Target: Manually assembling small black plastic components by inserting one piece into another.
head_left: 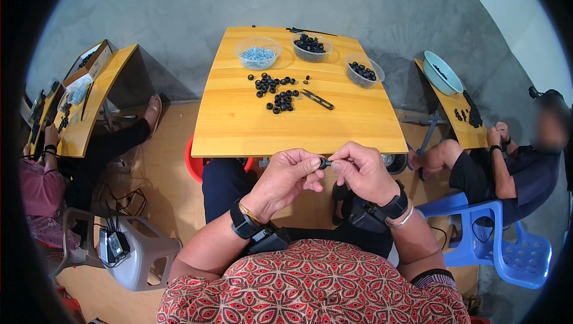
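In front of the table's near edge, my left hand (pixel 285 176) pinches a small black round part (pixel 324 163) between thumb and fingers. From the other side, the thumb and fingertips of my right hand (pixel 362 173) close on the same piece. Its details are too small to make out. Farther off on the wooden table (pixel 239 127) lie loose black ring-like parts (pixel 271 88), several in a loose cluster. A pair of black thread snips (pixel 317 99) rests to their right.
At the table's far side stand clear tubs: one of light-blue small pieces (pixel 258 54), two of black parts (pixel 310 44) (pixel 363 72). A red basin (pixel 192 163) is under the table. People sit at side tables, left and right; a blue chair (pixel 495 234) stands right, a grey stool (pixel 134 258) left.
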A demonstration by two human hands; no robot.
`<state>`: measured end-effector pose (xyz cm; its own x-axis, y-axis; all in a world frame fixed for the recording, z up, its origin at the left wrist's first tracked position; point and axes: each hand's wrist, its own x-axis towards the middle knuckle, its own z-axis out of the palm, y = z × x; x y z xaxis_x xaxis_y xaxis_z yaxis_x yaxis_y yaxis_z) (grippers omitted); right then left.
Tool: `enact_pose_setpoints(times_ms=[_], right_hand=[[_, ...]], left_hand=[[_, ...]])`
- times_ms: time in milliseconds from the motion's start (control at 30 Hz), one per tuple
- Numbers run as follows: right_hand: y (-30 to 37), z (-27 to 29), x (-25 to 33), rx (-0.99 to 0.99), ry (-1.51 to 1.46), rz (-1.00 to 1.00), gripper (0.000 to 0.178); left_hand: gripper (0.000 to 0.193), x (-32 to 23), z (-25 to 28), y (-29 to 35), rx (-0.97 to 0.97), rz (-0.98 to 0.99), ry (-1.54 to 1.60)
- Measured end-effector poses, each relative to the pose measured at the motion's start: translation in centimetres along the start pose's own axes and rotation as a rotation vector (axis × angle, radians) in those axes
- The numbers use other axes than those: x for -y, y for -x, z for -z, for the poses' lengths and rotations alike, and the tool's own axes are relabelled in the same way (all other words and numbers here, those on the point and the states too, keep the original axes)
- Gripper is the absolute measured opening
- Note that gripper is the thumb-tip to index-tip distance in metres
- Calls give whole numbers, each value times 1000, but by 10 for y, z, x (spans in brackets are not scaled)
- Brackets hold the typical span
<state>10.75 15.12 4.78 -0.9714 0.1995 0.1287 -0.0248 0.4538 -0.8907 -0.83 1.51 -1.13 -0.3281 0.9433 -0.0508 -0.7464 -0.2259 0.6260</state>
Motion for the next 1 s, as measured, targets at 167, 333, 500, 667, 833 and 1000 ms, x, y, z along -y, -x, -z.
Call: enact_pose_setpoints(times_ms=[167,333,500,667,833,1000], right_hand=[[0,-1,-7,21,-81,-81,8],[0,-3,-9,48,-400,-180,12],[0,-6,-8,20,-623,-281,13],[1,-7,-10,19,-780,-330,12],[3,-11,-12,-2,-735,-263,12],[6,-24,-5,-115,-521,-83,12]], left_hand=[[10,1,1,0,-2,-11,1],[9,3,0,0,-8,-33,1],[8,3,0,0,-7,-81,-15],[7,4,-1,1,-12,-125,-66],[9,6,0,0,-9,-168,-107],[13,5,-2,1,5,-219,-124]])
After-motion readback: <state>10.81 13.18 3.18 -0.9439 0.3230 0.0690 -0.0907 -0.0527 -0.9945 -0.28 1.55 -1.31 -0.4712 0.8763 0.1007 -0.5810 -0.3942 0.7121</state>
